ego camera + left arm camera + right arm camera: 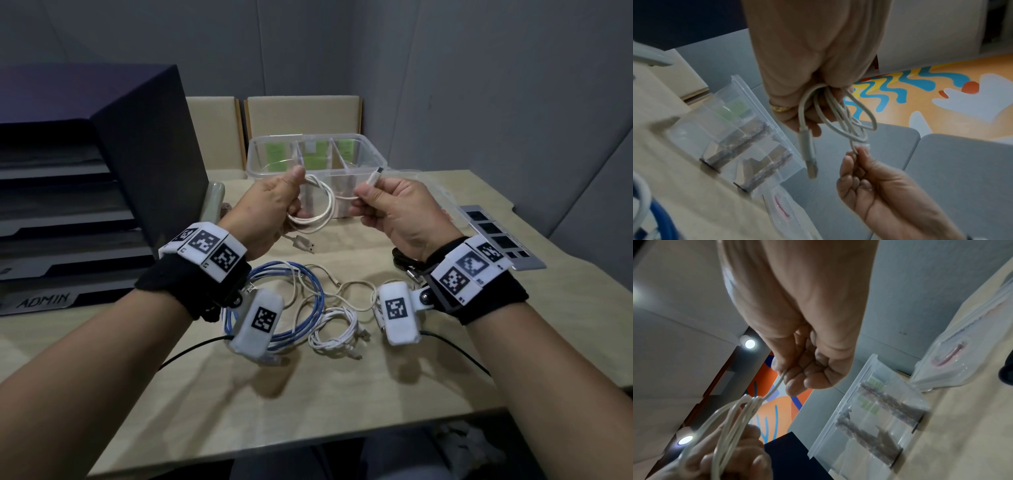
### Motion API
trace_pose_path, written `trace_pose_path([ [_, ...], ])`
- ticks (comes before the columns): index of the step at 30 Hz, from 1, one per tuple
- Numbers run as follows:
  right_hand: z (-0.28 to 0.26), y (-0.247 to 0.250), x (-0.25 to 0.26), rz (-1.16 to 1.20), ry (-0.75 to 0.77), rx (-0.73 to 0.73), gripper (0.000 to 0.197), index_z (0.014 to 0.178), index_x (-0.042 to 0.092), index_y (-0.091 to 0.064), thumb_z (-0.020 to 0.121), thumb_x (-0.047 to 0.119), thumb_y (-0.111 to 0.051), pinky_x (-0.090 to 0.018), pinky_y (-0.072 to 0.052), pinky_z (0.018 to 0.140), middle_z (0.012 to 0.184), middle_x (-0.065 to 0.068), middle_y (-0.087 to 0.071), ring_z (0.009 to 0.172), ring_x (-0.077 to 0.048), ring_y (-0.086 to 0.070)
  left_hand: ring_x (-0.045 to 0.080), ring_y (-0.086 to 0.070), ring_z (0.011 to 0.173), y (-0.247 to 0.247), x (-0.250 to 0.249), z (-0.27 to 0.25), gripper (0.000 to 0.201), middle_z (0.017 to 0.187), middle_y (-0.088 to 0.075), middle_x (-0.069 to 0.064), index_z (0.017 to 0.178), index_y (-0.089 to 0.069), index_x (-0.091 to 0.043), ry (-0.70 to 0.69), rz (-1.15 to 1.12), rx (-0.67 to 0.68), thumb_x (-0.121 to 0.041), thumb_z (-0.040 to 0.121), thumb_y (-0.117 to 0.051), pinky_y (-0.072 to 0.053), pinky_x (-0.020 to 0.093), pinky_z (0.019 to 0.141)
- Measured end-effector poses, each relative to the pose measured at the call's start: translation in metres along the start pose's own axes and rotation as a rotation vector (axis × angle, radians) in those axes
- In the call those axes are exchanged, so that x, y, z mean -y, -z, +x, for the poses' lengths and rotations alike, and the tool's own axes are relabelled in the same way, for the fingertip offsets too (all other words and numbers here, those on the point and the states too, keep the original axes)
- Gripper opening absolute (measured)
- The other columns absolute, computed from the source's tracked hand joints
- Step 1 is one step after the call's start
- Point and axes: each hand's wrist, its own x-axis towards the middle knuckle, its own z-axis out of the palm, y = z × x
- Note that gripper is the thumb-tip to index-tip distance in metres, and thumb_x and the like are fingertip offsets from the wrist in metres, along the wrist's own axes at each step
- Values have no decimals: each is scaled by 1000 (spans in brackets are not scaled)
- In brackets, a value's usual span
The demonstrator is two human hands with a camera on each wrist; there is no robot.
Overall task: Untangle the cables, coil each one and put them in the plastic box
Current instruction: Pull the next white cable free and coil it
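Mid-coil, above the near edge of the plastic box [371, 156]. Beige cable [320, 205] gathered into several loops and clamped in the left hand [270, 209], fingers curled round the bundle, thumb pressed on top. Loops hanging down and to the right of that fist; one USB plug [303, 245] dangling below it toward the table [342, 394]. Free tail running rightward from the loops, short and nearly level, into the right hand [394, 214], pinched there between thumb and forefinger just behind the second connector [376, 173], which sticks up and away toward the far right. Remaining fingers of that hand loosely curled, holding nothing else.

Key relation: tail to the right of the bundle, long axis left to right, little slack remaining. Right hand plainly the nearer to the loose end, left hand the anchor. Likely next: wrap or tuck that last stretch round the loops, then drop the coil straight ahead into the box, whose divided compartments lie just beyond both hands. Left compartment closest to the bundle, by the look of it.

Elsewhere on the table, near side: blue cable [301, 298] in a loose ring, white cable [337, 334] bunched beside it, another thin beige lead [356, 291] snaking between, a black cable [406, 262] partly hidden under the right wrist. All still outside the box.
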Motion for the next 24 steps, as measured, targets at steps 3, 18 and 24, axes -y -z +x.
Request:
trace_pose_path([
  [3, -1, 0, 4, 62, 25, -35, 6, 84, 4, -65, 89, 4, -61, -18, -49, 52, 63, -1, -65, 58, -10, -62, 2, -46, 42, 0, 3, 3, 25, 57, -39, 0, 93, -58, -17, -103, 318, -71, -33, 100, -39, -41, 16, 43],
  [18, -1, -13, -7, -281, 36, 42, 38, 99, 16, -64, 84, -14, -46, -10, -43, 64, 95, 4, -64, 86, -5, -57, 11, -50, 49, -1, 7, 11, 27, 58, -51, 1, 94, -59, -20, -234, 647, -154, -39, 98, -40, -41, 16, 43],
  [24, -13, -11, -2, -340, -107, 282, 15, 91, 8, -67, 91, -1, -55, -12, -41, 50, 61, 4, -68, 54, -4, -62, 13, -48, 52, -1, 9, 12, 25, 58, -49, 0, 94, -59, -23, -212, 532, -141, -41, 98, -41, -40, 24, 51],
])
